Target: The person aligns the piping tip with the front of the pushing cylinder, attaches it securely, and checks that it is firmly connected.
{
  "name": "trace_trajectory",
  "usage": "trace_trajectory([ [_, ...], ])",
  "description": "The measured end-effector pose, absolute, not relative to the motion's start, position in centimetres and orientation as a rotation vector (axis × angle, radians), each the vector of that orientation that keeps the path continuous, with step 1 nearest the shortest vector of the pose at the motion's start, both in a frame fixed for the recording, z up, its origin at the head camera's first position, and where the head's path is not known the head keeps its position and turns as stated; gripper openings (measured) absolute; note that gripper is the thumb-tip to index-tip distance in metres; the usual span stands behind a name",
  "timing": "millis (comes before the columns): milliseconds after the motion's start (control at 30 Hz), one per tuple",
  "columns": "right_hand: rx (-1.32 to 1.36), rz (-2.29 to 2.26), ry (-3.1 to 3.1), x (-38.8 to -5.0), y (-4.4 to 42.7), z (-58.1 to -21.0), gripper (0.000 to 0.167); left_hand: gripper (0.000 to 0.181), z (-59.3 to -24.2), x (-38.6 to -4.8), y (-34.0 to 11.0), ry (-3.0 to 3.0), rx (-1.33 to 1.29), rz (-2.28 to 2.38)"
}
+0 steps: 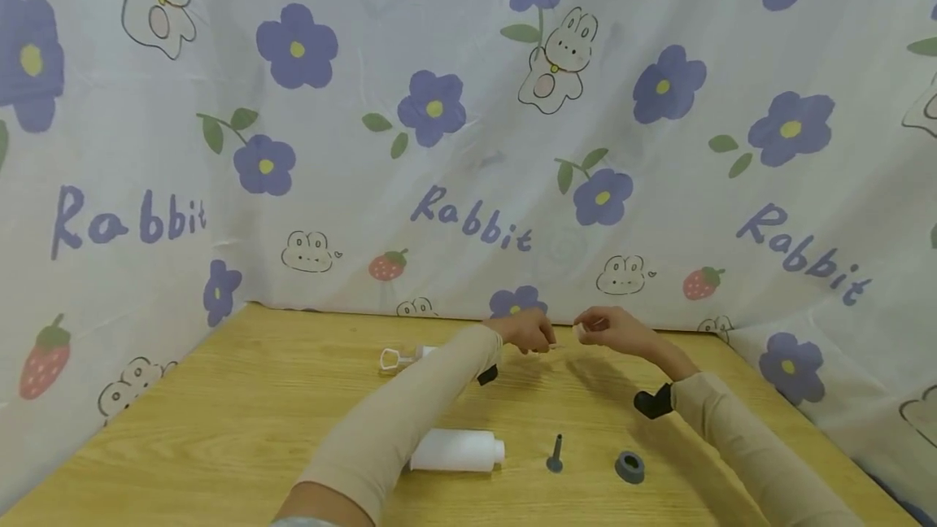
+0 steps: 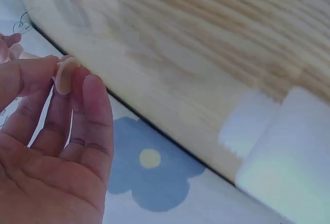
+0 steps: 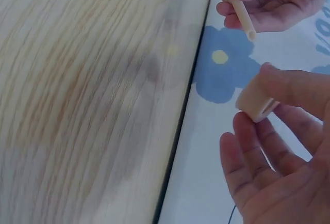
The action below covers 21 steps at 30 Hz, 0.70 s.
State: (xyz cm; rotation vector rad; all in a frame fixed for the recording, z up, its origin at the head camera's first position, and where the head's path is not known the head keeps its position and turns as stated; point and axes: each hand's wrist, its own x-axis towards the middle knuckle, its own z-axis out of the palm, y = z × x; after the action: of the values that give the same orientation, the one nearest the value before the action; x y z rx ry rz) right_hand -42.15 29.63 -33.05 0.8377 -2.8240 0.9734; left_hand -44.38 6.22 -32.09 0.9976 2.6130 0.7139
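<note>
We see a wood-grain table (image 1: 241,413) across the lower part of the head view, walled in by white flower-and-rabbit-print fabric (image 1: 351,193). Near the table's far edge, right of centre, the left hand (image 1: 529,330) pinches a cream flanged tube (image 3: 243,15) and the right hand (image 1: 615,330) pinches a cream ring-shaped piece (image 3: 252,99). In the right wrist view we find the tube at upper right, its long axis slanting from flange at upper left to open end (we can see the hollow mouth) pointing lower right, apart from the ring-shaped piece.
</note>
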Motion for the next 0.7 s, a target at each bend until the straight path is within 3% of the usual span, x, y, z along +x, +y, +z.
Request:
trace_trajectory([
  [367, 0.662, 1.472, -2.734, -42.5, 30.5, -32.8, 0.047, 0.031, -29.2, -44.1, 5.5, 2.673, 1.019, 0.637],
  [700, 0.638, 1.730, -2.608, -42.2, 29.4, -31.9, 0.043, 0.029, -26.6, -44.6, 5.1, 2.700, 1.009, 0.643],
])
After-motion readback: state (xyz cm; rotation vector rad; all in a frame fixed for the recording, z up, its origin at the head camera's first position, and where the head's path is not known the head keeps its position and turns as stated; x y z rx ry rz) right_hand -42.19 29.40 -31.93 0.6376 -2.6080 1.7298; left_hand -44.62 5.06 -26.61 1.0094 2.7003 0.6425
